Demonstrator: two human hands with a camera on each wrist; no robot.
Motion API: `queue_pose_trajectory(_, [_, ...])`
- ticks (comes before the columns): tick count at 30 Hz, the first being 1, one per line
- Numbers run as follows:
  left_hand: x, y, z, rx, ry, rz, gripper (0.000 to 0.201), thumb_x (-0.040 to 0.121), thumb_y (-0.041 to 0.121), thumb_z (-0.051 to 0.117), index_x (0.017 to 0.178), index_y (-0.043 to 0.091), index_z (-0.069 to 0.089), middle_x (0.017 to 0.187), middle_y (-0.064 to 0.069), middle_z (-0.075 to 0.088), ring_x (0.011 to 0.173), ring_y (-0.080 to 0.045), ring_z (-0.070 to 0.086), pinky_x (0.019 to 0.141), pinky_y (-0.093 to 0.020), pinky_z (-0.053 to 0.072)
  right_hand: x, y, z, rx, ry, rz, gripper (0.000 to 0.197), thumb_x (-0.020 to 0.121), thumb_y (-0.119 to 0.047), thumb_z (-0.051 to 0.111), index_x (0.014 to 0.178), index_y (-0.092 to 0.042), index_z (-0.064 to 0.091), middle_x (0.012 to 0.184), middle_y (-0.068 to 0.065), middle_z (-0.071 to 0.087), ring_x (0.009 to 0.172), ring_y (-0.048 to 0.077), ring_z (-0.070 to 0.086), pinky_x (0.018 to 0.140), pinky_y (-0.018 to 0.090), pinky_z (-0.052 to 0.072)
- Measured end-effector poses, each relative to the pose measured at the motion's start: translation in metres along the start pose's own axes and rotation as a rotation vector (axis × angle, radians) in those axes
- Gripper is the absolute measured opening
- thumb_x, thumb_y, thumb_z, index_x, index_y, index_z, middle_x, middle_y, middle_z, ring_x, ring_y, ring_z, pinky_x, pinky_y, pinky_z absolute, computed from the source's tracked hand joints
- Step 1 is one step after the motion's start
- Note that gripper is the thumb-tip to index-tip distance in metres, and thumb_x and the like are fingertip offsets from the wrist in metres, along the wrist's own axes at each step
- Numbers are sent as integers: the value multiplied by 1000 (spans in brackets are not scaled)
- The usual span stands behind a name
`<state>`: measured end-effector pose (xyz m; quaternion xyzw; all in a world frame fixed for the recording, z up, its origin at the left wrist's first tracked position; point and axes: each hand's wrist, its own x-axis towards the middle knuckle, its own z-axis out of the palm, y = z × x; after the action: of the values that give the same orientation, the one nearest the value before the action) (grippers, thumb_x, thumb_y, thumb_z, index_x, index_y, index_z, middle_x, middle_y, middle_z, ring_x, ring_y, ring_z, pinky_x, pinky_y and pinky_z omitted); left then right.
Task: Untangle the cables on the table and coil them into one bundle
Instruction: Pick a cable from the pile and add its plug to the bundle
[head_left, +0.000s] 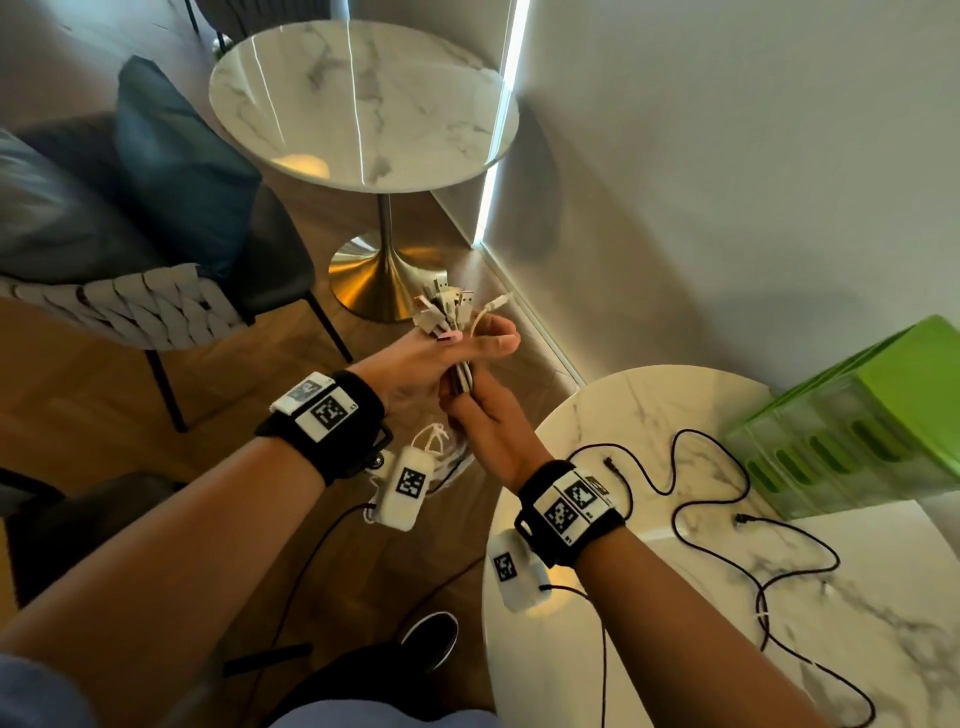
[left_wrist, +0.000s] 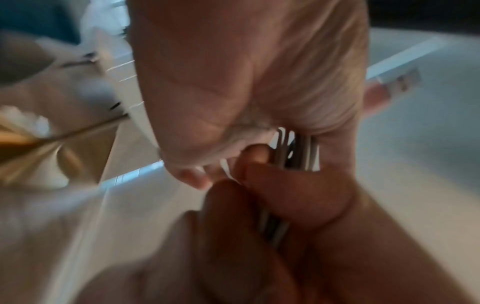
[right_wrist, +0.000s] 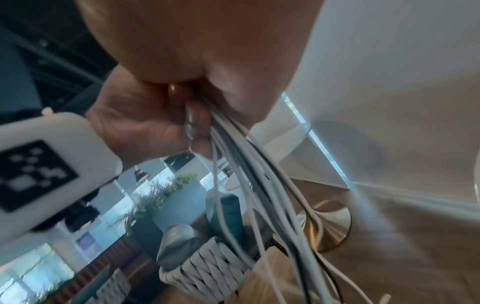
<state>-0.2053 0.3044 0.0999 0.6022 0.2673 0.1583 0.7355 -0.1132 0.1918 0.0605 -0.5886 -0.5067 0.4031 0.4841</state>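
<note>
My left hand (head_left: 462, 347) grips a bunch of white cables (head_left: 445, 307) in the air over the floor, with several USB plugs sticking up past its fingers. Just below it, my right hand (head_left: 470, 402) is curled around the same strands. In the left wrist view the white cables (left_wrist: 293, 148) run between my left palm (left_wrist: 233, 82) and the right hand's fingers (left_wrist: 285, 195). In the right wrist view the cables (right_wrist: 259, 174) hang down from my right hand (right_wrist: 207, 51) in loose strands. A thin black cable (head_left: 727, 519) lies in loops on the near marble table (head_left: 649, 675).
A green slotted box (head_left: 857, 415) stands at the near table's far right by the wall. A second round marble table (head_left: 363, 104) on a brass foot stands ahead. A woven chair (head_left: 130, 306) with dark cushions is on the left. Thin black wires run from my wrist devices.
</note>
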Motion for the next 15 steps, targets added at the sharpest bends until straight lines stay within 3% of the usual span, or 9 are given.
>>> queue_pose_trajectory(2, [0, 2, 5, -109, 24, 107, 29, 82, 17, 75, 108, 8, 66, 101, -2, 68, 89, -6, 67, 74, -20, 54, 1, -1, 1, 92, 0, 66, 13, 96, -22, 47, 87, -27, 56, 71, -7, 53, 61, 11, 49, 58, 34, 44])
queue_pose_trajectory(4, [1, 4, 10, -120, 70, 178, 19, 78, 17, 78, 91, 15, 64, 84, 4, 64, 78, -6, 62, 74, -21, 51, 1, -3, -2, 166, -9, 175, 25, 100, -26, 48, 80, -35, 59, 64, -10, 50, 56, 10, 46, 55, 34, 42])
queue_pose_trajectory(7, [3, 3, 15, 39, 154, 212, 25, 80, 31, 81, 76, 21, 59, 69, 12, 60, 71, -4, 58, 76, -24, 48, -3, -10, -12, 116, -48, 217, 28, 105, -21, 47, 78, -21, 56, 63, -6, 53, 54, 12, 49, 57, 31, 44])
queue_pose_trajectory(11, [1, 2, 31, 240, 127, 187, 22, 94, 37, 70, 79, 23, 62, 65, 18, 63, 66, 4, 60, 68, -15, 46, -3, -12, -26, -78, -4, 87, 20, 96, -7, 52, 90, -21, 65, 84, -1, 69, 79, 14, 68, 79, 37, 58])
queue_pose_trajectory(13, [0, 7, 35, 284, 71, 175, 23, 98, 35, 66, 81, 19, 64, 67, 16, 63, 67, 3, 60, 69, -17, 46, -5, -13, -25, -10, 32, 105, 15, 96, -4, 48, 93, -9, 61, 76, 4, 67, 70, 21, 64, 69, 41, 56])
queue_pose_trajectory(15, [3, 14, 35, 349, 10, 221, 24, 98, 29, 68, 78, 17, 63, 68, 15, 62, 69, 1, 59, 73, -18, 44, -10, -19, -22, 86, 34, 151, 12, 99, -3, 43, 95, -4, 54, 68, 0, 58, 61, 14, 52, 60, 32, 45])
